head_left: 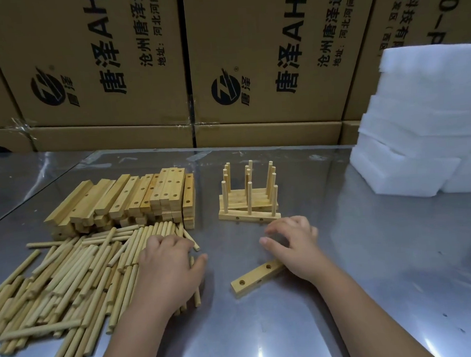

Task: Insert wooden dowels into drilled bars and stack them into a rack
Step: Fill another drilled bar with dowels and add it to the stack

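Note:
A loose heap of wooden dowels (64,280) covers the left of the steel table. My left hand (168,268) lies on the heap's right edge with its fingers curled down among the dowels; what it holds is hidden. Behind the heap stands a pile of drilled bars (125,201). A single drilled bar (255,277) lies flat in front of me, and my right hand (293,243) rests on its right end with fingers loosely bent. Just beyond that hand sits the rack (248,202), several stacked bars with upright dowels.
Large printed cardboard boxes (263,66) form a wall along the table's far edge. A stack of white foam blocks (424,128) stands at the right. The steel table (346,295) stretches bare to the right of my right arm.

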